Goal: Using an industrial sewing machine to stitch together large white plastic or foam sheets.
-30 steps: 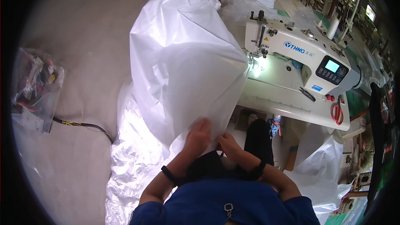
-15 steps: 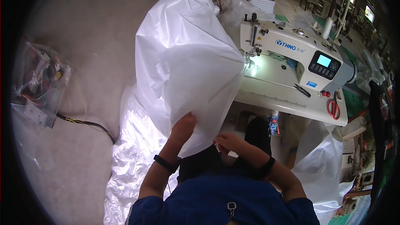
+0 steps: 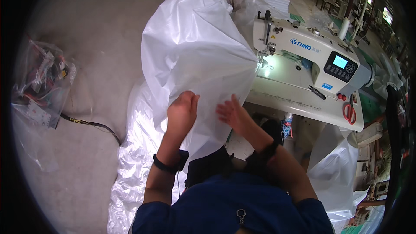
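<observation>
A large white plastic sheet (image 3: 203, 69) stands in a puffed-up heap in front of me, one edge drawn to a point under the needle area of the white sewing machine (image 3: 299, 45). My left hand (image 3: 183, 109) is over the sheet's near part, fingers curled in; whatever they hold, if anything, is hidden. To its right my right hand (image 3: 234, 115) is raised over the sheet with its fingers apart and nothing in them. The machine's lamp lights the needle plate beside the sheet's corner.
Black thread snips (image 3: 317, 92) and red-handled scissors (image 3: 349, 112) lie on the machine table (image 3: 286, 97). More crinkled sheet (image 3: 134, 160) spreads over the floor at left. Farther left are a clear plastic bag (image 3: 43, 84) and a black cable (image 3: 93, 128). White sheeting (image 3: 336, 169) hangs at right.
Both hands have moved away from me over the sheet. My right hand has left the sheet's near edge and its fingers have spread. The view has shifted slightly.
</observation>
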The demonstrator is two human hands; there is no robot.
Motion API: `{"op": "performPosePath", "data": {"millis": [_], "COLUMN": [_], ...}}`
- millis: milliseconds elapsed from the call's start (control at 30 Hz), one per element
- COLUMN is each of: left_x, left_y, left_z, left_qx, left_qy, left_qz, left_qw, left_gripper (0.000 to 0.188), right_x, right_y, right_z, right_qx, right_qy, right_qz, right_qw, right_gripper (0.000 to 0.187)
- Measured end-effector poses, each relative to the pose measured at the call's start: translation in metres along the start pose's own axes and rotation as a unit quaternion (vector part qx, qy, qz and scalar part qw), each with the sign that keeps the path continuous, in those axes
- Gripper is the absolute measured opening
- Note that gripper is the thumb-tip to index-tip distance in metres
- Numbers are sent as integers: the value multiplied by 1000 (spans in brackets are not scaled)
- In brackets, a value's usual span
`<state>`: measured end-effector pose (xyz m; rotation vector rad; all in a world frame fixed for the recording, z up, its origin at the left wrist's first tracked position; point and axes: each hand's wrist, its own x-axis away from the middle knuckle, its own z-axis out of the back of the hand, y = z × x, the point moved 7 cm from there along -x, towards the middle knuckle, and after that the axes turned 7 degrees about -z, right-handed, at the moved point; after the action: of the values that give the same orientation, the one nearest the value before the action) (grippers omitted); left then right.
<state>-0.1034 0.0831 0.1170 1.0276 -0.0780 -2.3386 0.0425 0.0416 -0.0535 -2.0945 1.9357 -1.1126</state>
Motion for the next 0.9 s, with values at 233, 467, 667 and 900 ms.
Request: {"op": "performPosePath", "data": {"millis": [233, 467, 667, 900], "left_x": [69, 15, 35, 88], "left_y": [68, -25, -130, -245], "left_z": [-99, -180, -113, -47], "left_qx": [250, 237, 81, -94], "left_qy": [-237, -49, -44, -87], "left_qz": [-21, 150, 184, 273], "left_qw": [939, 959, 979, 953], "left_gripper": [24, 31, 30, 28], "right_x": [37, 130, 62, 36], "right_y": [-72, -54, 9, 56], "right_z": [-169, -234, -54, 63], "right_qx": [200, 504, 527, 493], "right_qy": [-349, -408, -154, 39], "right_qz": [109, 346, -57, -189], "right_qw": [909, 678, 834, 848], "right_gripper": [53, 64, 43, 60]}}
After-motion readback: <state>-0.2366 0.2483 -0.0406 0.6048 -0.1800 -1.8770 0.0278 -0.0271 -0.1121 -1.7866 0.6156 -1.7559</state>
